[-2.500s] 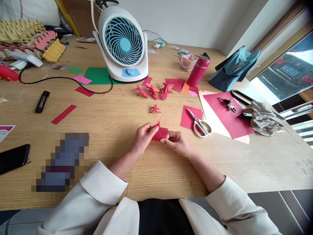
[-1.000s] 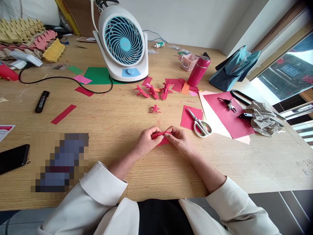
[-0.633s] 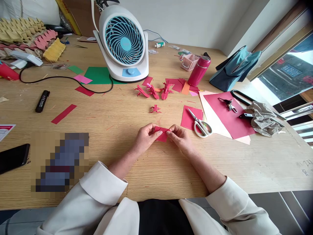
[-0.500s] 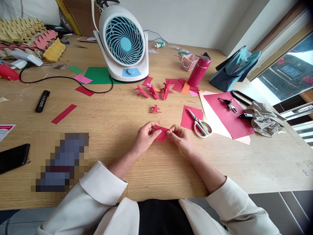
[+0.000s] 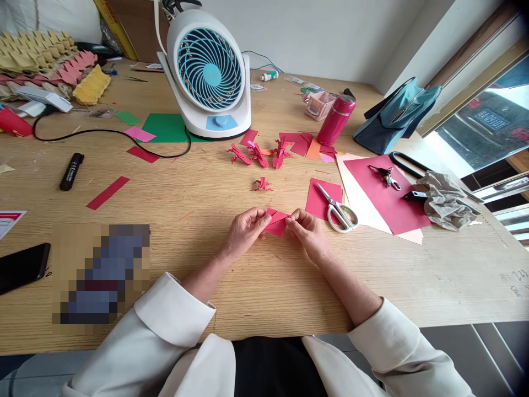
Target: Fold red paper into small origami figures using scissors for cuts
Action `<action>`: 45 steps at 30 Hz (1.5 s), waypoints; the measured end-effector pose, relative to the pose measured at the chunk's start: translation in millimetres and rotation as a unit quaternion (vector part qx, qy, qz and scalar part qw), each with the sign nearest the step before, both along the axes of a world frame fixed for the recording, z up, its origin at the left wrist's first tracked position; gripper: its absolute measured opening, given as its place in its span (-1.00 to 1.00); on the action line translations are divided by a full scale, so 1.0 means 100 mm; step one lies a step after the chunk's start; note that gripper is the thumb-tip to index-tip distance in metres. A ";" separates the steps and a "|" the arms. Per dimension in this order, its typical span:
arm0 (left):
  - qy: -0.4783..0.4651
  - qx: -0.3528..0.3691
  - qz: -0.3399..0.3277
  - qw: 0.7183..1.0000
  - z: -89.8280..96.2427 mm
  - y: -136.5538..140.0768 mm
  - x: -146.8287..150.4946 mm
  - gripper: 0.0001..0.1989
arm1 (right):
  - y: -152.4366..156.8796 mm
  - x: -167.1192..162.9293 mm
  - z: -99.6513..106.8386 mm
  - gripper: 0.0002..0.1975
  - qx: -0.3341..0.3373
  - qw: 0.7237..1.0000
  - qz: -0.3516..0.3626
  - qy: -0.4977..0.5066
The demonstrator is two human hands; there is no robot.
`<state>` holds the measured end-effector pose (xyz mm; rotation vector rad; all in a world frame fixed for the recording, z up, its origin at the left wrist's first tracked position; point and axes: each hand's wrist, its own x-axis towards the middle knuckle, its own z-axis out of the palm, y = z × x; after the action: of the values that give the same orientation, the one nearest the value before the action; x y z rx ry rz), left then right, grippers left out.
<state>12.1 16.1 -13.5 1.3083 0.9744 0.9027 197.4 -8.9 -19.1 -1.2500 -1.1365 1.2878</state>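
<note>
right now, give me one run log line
left hand: holding folded red paper | right hand: pinching its right corner | nearby: scissors partly over red squares, red paper figure beyond hands

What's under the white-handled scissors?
The scissors lie with their blades over red paper, handles reaching past its edge. Whatever the blades directly cover can't be seen.

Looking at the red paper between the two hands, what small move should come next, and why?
Probably the right hand should press along the slanting fold in the red paper: it pinches the paper's right corner, while the left hand pinches the other side.
</note>
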 end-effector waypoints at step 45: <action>0.090 0.144 -0.005 0.985 -0.12 -0.02 0.04 -0.90 | -0.01 -0.02 0.02 -0.66 -0.002 0.999 0.042 0.018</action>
<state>15.7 13.8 -25.5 1.6616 1.0001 0.9565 195.1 -9.4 -17.2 -1.1885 -1.1713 1.3710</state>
